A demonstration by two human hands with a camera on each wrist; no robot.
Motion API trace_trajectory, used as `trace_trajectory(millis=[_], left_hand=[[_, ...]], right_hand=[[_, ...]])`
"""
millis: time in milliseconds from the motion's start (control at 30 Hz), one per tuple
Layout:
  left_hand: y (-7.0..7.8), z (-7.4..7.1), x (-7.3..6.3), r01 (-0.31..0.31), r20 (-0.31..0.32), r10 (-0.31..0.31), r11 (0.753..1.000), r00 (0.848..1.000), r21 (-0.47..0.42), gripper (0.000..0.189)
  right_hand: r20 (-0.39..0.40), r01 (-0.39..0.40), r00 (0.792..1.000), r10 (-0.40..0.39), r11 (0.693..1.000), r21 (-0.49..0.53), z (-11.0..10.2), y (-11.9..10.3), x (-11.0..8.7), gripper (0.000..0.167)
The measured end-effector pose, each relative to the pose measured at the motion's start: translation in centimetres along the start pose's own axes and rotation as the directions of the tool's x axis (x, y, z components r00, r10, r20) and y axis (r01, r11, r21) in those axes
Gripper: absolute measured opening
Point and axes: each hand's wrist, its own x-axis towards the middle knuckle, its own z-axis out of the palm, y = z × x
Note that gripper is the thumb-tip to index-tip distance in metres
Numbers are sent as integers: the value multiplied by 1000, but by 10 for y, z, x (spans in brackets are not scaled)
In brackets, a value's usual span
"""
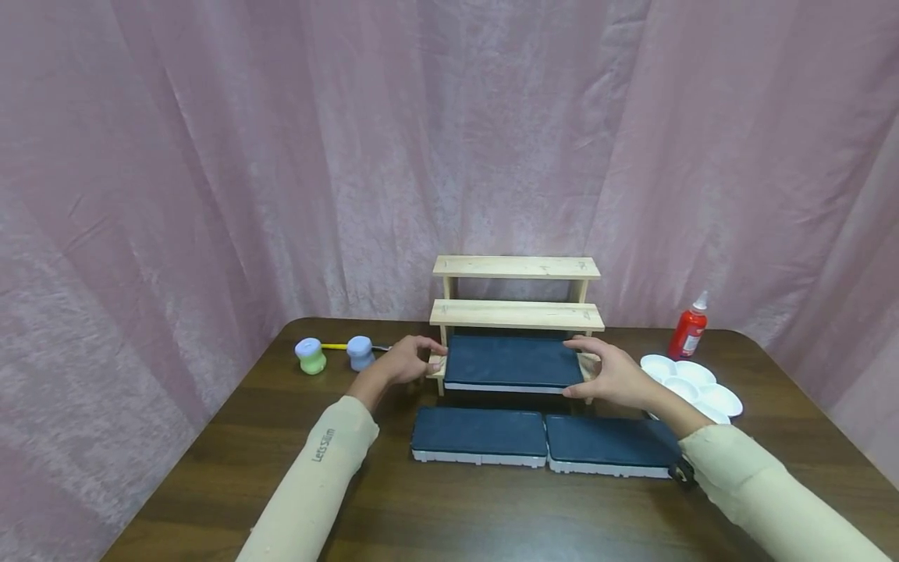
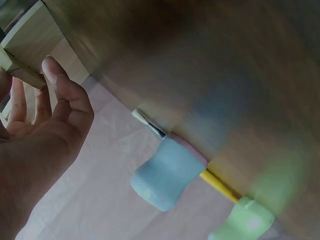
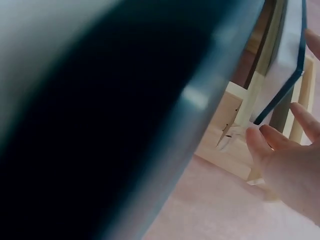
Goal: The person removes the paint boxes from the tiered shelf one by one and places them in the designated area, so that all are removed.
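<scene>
A flat white box with a dark blue lid (image 1: 514, 361) lies on the lowest step of a pale wooden three-step stand (image 1: 516, 314). My left hand (image 1: 410, 359) is at the left end of that step, its thumb and fingers spread around the plank's end (image 2: 27, 75) and beside the box. At the box's right end is my right hand (image 1: 612, 375), thumb near the front corner and index finger near the back one. In the right wrist view, its fingertips (image 3: 256, 142) stand a little off the box's corner.
Two similar boxes, one left (image 1: 479, 432) and one right (image 1: 609, 441), lie in front of the stand. A blue jar (image 1: 360, 353), green jar (image 1: 310, 356) and yellow-handled brush (image 1: 333, 346) are left. A white palette (image 1: 716, 400) and red bottle (image 1: 687, 332) stand right. A pink curtain (image 1: 520, 140) hangs behind.
</scene>
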Motion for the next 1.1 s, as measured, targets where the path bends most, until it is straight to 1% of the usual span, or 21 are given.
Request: trace_trajectory(millis=[133, 267, 400, 500, 633, 733, 933, 1100], left_hand=[[2, 0, -1, 3, 1, -3, 1000, 1000, 17, 30], [4, -1, 0, -1, 3, 1, 1000, 1000, 30, 29], [4, -2, -1, 13, 2, -13, 1000, 1000, 26, 29], [5, -1, -1, 24, 1, -24, 999, 1000, 21, 29], [5, -1, -2, 31, -6, -31, 999, 1000, 20, 29], [5, -1, -2, 28, -11, -28, 999, 1000, 17, 29], [4, 0, -2, 11, -15, -11, 1000, 1000, 21, 29], [5, 0, -2, 4, -10, -4, 1000, 1000, 18, 30]], right_hand=[[19, -4, 1000, 4, 1000, -6, 1, -2, 5, 83], [54, -3, 999, 4, 1000, -12, 1, -3, 7, 85], [74, -10, 997, 12, 1000, -29, 2, -3, 8, 82], [70, -12, 997, 14, 999, -40, 3, -2, 8, 80], [60, -10, 998, 12, 999, -34, 5, -1, 7, 81], [59, -6, 998, 7, 1000, -25, 6, -1, 6, 82], [79, -5, 997, 9, 999, -54, 9, -3, 5, 81], [47, 7, 999, -4, 998, -58, 8, -4, 4, 79]])
